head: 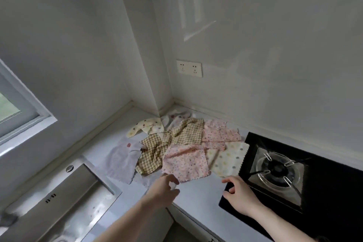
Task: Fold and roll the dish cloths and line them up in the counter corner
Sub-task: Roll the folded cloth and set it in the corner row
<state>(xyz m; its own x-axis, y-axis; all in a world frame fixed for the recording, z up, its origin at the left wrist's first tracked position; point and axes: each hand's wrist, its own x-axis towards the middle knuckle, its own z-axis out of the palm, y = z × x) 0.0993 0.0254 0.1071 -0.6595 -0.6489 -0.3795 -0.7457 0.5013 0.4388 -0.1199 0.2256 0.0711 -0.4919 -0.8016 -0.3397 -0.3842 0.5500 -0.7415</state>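
Both hands loosely open: left hand [168, 186] at pink cloth [185, 161] edge, right hand [238, 194] at stove [279, 171] edge.

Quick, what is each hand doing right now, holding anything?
Left hand: open, fingers loosely curled at the near edge of the pink floral cloth, holding nothing.
Right hand: open, holding nothing, over the stove edge.
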